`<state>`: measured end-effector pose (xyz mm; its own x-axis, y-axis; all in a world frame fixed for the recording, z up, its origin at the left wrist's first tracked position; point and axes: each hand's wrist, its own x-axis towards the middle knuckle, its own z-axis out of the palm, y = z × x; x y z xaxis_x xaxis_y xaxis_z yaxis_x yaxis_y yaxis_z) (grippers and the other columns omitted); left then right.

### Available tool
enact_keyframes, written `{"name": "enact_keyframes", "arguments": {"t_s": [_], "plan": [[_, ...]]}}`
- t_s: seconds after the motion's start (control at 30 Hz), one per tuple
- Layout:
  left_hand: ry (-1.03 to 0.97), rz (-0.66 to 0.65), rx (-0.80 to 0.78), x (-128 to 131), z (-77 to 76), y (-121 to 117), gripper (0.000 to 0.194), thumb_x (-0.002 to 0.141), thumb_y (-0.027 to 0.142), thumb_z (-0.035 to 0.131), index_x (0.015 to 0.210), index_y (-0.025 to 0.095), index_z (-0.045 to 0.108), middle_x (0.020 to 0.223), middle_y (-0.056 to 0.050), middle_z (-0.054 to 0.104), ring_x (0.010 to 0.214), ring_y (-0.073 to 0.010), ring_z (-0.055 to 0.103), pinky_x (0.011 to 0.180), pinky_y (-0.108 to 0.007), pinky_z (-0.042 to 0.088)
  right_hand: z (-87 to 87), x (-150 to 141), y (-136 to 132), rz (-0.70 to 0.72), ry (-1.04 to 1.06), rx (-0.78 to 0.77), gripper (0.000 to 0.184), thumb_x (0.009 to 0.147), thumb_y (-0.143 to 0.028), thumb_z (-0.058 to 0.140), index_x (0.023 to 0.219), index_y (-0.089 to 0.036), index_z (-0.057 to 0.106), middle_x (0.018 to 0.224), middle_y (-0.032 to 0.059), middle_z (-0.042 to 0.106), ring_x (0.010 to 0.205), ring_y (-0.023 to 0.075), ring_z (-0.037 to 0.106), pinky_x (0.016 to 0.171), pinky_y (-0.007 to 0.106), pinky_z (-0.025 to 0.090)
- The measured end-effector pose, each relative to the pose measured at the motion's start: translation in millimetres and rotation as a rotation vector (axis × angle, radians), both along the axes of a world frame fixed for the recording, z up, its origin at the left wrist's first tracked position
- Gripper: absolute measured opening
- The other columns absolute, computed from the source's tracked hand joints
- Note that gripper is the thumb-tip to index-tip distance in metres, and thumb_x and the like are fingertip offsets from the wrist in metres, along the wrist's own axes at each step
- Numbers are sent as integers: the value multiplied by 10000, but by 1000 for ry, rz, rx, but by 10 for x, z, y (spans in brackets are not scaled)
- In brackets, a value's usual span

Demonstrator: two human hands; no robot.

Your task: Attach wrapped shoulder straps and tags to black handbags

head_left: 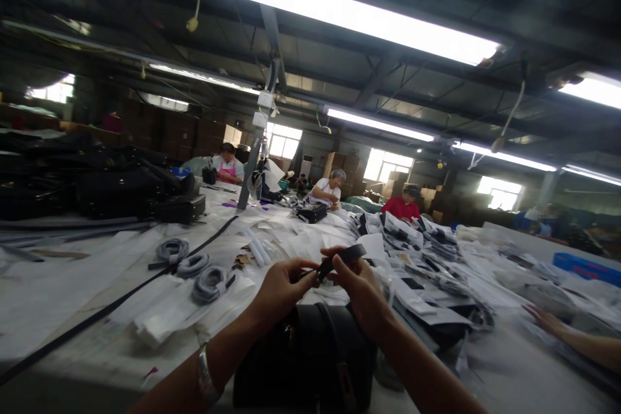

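Note:
A black handbag (301, 362) stands right in front of me at the table's near edge, with a metal clasp on its front. Above its top, a short black strap (343, 259) curves between my hands. My left hand (291, 281), with a silver bracelet on its wrist, is closed and pinches the strap's near end. My right hand (356, 281) is closed around the strap farther along, thumb on top. My fingers hide the strap's end and how it joins the bag.
Coiled grey straps (209, 284) lie at left beside a long black strip (121, 301). Black bags (116, 187) are heaped far left, wrapped pieces (422, 239) at right. A co-worker's hand (548, 321) rests on the table at right; several people work beyond a post (250, 168).

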<state>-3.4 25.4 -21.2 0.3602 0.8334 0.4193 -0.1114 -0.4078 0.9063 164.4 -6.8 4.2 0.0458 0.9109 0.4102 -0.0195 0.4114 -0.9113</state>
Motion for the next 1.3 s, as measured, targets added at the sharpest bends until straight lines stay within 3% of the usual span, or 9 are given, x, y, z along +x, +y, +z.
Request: {"name": "enact_keyframes", "arguments": {"t_s": [0.13, 0.3, 0.5, 0.63, 0.8, 0.93, 1.07, 1.17, 1.3], "plan": [[29, 60, 48, 8, -8, -16, 370, 806, 405, 693, 1041, 121, 737, 809, -97, 768, 714, -198, 679, 542, -228, 425, -21, 72, -34, -119, -268, -27, 399, 732, -517, 780, 923, -166, 771, 884, 95, 764, 803, 264, 705, 741, 363, 547], [45, 82, 52, 38, -13, -21, 368, 806, 398, 690, 1048, 123, 729, 776, -78, 755, 642, -168, 643, 535, -226, 428, -101, 144, -48, -36, -114, -116, 406, 804, -543, 707, 899, -156, 781, 899, 114, 772, 854, 263, 722, 778, 363, 566], [75, 88, 75, 43, -19, -15, 332, 809, 398, 685, 1004, 136, 742, 721, -57, 734, 591, -150, 611, 515, -221, 412, -175, 141, -59, -51, 26, -198, 414, 765, -554, 742, 886, -160, 783, 933, 114, 776, 902, 245, 712, 814, 323, 540], [103, 99, 76, 40, -25, -20, 322, 802, 392, 692, 986, 134, 747, 722, -60, 736, 622, -166, 637, 534, -225, 424, -144, 128, -67, -103, -100, -119, 411, 772, -573, 724, 855, -176, 790, 887, 103, 779, 837, 247, 714, 790, 334, 541], [132, 102, 81, 51, -23, -26, 301, 792, 381, 700, 976, 149, 756, 789, -71, 765, 715, -204, 691, 611, -248, 477, -80, 92, -117, -220, -370, -8, 362, 824, -548, 670, 835, -209, 795, 776, 74, 775, 683, 258, 716, 631, 324, 538], [115, 147, 100, 92, -54, -21, 273, 801, 348, 681, 979, 155, 756, 823, -70, 776, 753, -220, 716, 667, -264, 506, -99, -43, -200, -351, -629, 150, 248, 884, -429, 624, 891, -252, 797, 804, 62, 781, 710, 263, 720, 635, 311, 510], [105, 197, 137, 110, -75, -2, 272, 807, 330, 666, 1002, 161, 754, 839, -66, 778, 793, -227, 722, 710, -269, 508, -69, -133, -201, -368, -796, 225, 197, 886, -323, 602, 935, -275, 787, 799, 54, 769, 690, 236, 697, 628, 306, 476], [118, 98, 108, 65, -39, 18, 334, 834, 385, 643, 1060, 159, 740, 808, -60, 776, 700, -199, 701, 616, -248, 484, 98, -76, -125, -312, -636, 132, 222, 832, -326, 666, 1015, -246, 761, 747, 35, 751, 607, 196, 650, 578, 289, 463], [177, 75, 101, -28, 13, 42, 366, 830, 408, 651, 1075, 150, 741, 756, -58, 766, 613, -170, 655, 536, -228, 433, 488, 121, -18, -19, -153, 73, 218, 768, -255, 724, 974, -189, 752, 915, 38, 743, 495, 75, 474, 441, 204, 383]]}}
